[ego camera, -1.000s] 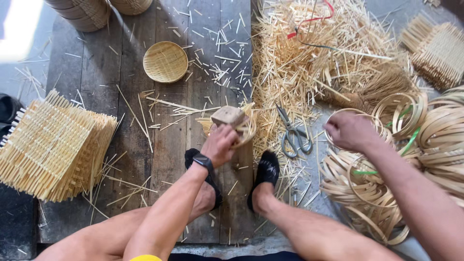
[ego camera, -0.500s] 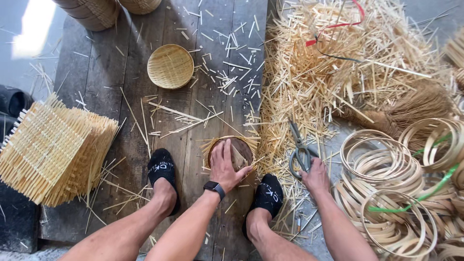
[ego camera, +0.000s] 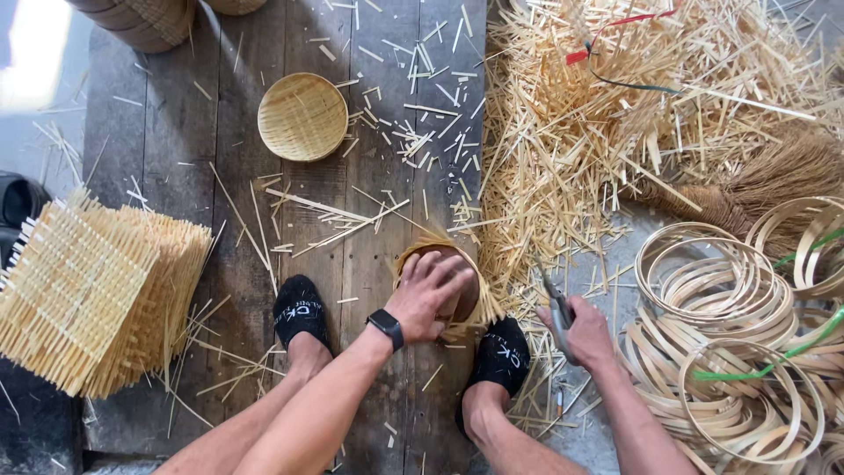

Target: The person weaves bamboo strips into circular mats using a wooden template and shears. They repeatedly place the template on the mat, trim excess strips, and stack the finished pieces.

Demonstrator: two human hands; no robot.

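My left hand [ego camera: 428, 295] presses flat on a round brown mould [ego camera: 464, 290] with a woven bamboo mat under it, its strip ends sticking out around the rim. It rests on the dark wooden boards between my two black slippers [ego camera: 301, 312]. My right hand [ego camera: 585, 332] grips a pair of metal scissors [ego camera: 556, 310], blades pointing up and left, just right of the mould. A black watch [ego camera: 386, 327] is on my left wrist.
A stack of square woven bamboo mats [ego camera: 88, 295] lies at the left. A finished small round basket [ego camera: 301, 116] sits further up the boards. A heap of bamboo offcuts [ego camera: 633, 114] fills the upper right, with a brush [ego camera: 765, 180] and several bamboo hoops [ego camera: 747, 343] at right.
My left hand brought the mould and mat down onto the boards and now presses it. My right hand left the hoops, reached the scissors and picked them up.
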